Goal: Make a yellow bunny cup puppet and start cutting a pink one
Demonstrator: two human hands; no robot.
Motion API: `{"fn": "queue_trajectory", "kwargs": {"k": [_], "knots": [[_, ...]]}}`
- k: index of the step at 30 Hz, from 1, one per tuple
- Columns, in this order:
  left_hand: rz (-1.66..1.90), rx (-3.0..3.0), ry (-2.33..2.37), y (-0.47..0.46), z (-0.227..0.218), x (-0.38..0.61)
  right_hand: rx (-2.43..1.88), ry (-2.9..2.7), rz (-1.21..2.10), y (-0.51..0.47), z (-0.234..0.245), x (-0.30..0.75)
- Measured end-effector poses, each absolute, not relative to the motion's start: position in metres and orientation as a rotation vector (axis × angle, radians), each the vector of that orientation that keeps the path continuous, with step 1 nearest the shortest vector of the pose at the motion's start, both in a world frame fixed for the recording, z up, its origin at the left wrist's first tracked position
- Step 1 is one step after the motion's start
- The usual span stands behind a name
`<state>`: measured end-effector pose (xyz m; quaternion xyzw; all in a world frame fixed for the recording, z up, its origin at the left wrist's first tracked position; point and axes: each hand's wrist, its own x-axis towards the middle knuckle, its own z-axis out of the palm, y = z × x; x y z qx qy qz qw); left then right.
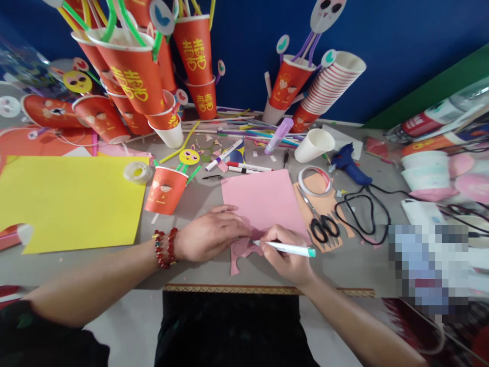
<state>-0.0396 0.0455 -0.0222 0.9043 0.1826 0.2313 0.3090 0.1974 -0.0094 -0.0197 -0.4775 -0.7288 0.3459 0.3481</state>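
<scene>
My right hand [286, 252] grips a white marker [288, 248] with a green end, its tip pointing left at the lower edge of the pink paper [263, 201]. My left hand [216, 232] lies flat with fingers stretched out, pressing on the paper's lower left part. Under and below the hands is a cut pink scrap [236, 257] with a round outline and curved notches. The exact spot where the marker's tip touches is hard to make out. Close to my right hand, black-handled scissors [323, 228] lie on an orange sheet [305, 206].
A tape roll [315, 180] and blue glue gun [351, 164] with a looped black cord lie right. Left are a yellow sheet [72, 204], clear tape [137, 173] and a red cup [167, 191] with straws. Stacked cups [332, 84], straws and markers fill the back.
</scene>
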Motion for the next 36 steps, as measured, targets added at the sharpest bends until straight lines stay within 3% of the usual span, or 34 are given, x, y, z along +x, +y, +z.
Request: {"fn": "queue_trajectory", "kwargs": {"k": [36], "knots": [[0.607, 2.360, 0.482, 0.0473, -0.0171, -0.0389, -1.284, -1.960, 0.883, -0.0070, -0.0173, 0.1948]]}}
